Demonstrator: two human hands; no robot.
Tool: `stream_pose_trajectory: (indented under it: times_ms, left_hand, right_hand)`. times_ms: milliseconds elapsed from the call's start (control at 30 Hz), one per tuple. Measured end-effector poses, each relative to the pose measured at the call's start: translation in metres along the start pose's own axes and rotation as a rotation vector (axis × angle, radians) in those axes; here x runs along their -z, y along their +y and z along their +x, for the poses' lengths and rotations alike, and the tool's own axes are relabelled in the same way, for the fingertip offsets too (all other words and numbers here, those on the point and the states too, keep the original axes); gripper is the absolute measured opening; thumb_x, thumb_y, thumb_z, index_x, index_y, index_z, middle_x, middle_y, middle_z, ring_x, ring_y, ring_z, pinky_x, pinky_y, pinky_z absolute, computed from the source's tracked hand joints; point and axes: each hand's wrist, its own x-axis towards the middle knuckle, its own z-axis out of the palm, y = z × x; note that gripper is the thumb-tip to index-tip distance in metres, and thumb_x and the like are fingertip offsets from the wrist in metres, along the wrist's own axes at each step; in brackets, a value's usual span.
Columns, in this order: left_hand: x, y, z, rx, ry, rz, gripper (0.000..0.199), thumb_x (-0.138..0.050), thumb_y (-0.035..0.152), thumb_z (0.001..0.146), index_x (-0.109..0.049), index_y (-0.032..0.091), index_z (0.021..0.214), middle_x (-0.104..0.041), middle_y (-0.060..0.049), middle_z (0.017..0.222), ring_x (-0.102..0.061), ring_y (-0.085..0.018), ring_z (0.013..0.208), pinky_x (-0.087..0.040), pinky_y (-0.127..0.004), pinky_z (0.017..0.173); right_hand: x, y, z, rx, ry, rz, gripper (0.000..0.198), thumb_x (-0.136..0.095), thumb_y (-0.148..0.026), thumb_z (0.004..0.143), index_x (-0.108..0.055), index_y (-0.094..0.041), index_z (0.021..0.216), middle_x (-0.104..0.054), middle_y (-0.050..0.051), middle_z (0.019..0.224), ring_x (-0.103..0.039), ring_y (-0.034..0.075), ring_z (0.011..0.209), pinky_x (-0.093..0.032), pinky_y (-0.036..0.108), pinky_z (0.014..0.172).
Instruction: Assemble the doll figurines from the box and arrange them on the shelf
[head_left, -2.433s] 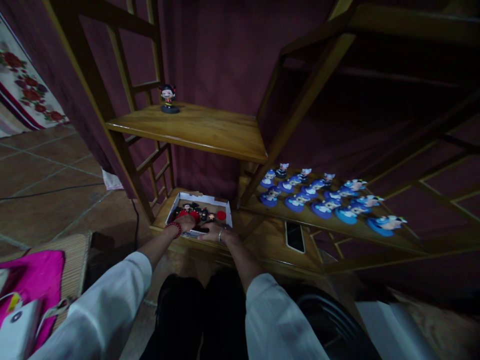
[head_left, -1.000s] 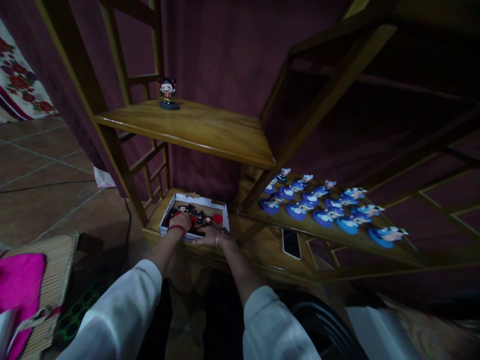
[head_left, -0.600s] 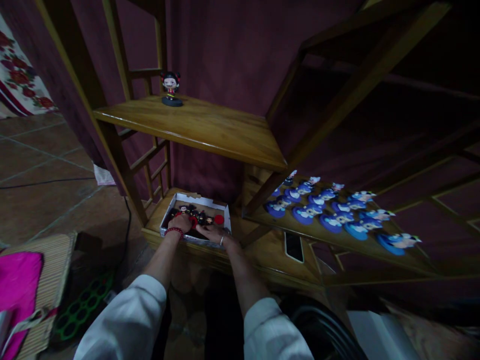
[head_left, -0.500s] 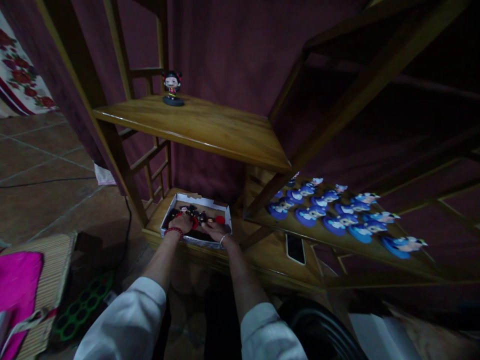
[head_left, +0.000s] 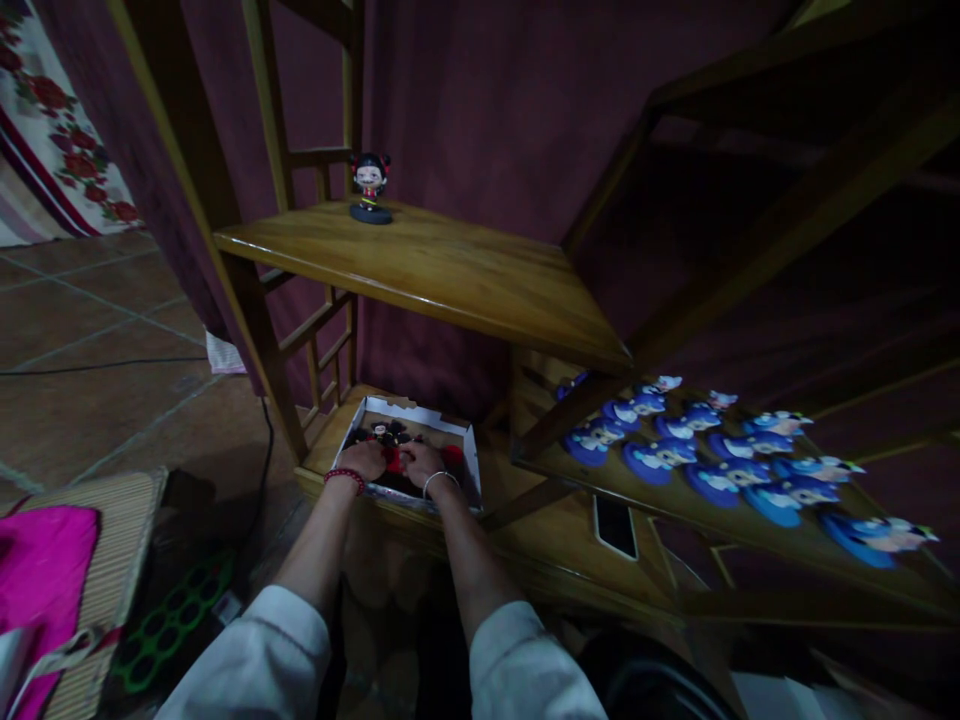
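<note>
Both of my hands reach into a shallow white cardboard box (head_left: 471,455) on the lower shelf. Inside lie several small black-haired figurines (head_left: 382,432) with dark and red parts. My left hand (head_left: 364,460), with a red bead bracelet at the wrist, is closed at the left side of a red piece (head_left: 393,459). From the right, my right hand (head_left: 421,463), wearing a pale bracelet, has its curled fingers on the same piece. The fingertips partly hide it, so its full shape does not show. A red disc (head_left: 453,455) lies right of my right hand.
A black-haired figurine (head_left: 370,185) on a dark base stands on the upper wooden shelf (head_left: 442,262), above the box. Rows of blue figurines (head_left: 660,455) fill the right shelf. A phone (head_left: 615,527) lies nearby. Slanted posts frame the shelving; a green tray (head_left: 176,615) lies lower left.
My right hand has moved left within the box, closer to my left hand, and its fingers have curled in. The whole view has shifted slightly.
</note>
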Motion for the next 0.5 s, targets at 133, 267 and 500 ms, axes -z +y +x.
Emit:
stream_pose_trajectory:
  times_ms: [133,267,500]
  left_hand:
    - [0.000,-0.003,0.003,0.001,0.080,-0.047,0.040,-0.033,0.021,0.081,-0.049,0.017,0.118,-0.056,-0.014,0.114,-0.054,-0.023,0.104,-0.041,-0.032,0.084]
    - [0.005,-0.003,0.003,0.034,0.178,-0.185,0.040,-0.028,0.024,0.084,-0.050,0.017,0.116,-0.060,-0.015,0.108,-0.056,-0.023,0.099,-0.043,-0.032,0.080]
    - [0.008,-0.003,-0.002,0.012,0.121,-0.163,0.037,-0.032,0.024,0.081,-0.054,0.014,0.109,-0.060,-0.018,0.107,-0.056,-0.026,0.099,-0.042,-0.035,0.080]
  right_hand:
    - [-0.003,-0.008,0.008,0.055,0.129,-0.077,0.026,-0.043,-0.021,0.079,-0.062,-0.024,0.097,-0.065,0.002,0.098,-0.058,0.015,0.090,-0.041,0.023,0.075]
    - [-0.002,-0.015,0.020,0.152,0.202,-0.066,0.029,-0.042,-0.019,0.079,-0.062,-0.022,0.099,-0.065,0.003,0.098,-0.057,0.015,0.090,-0.040,0.024,0.078]
    - [-0.003,-0.027,0.045,0.305,0.191,-0.118,0.029,-0.044,-0.011,0.074,-0.064,-0.016,0.095,-0.063,0.007,0.102,-0.052,0.015,0.099,-0.034,0.024,0.089]
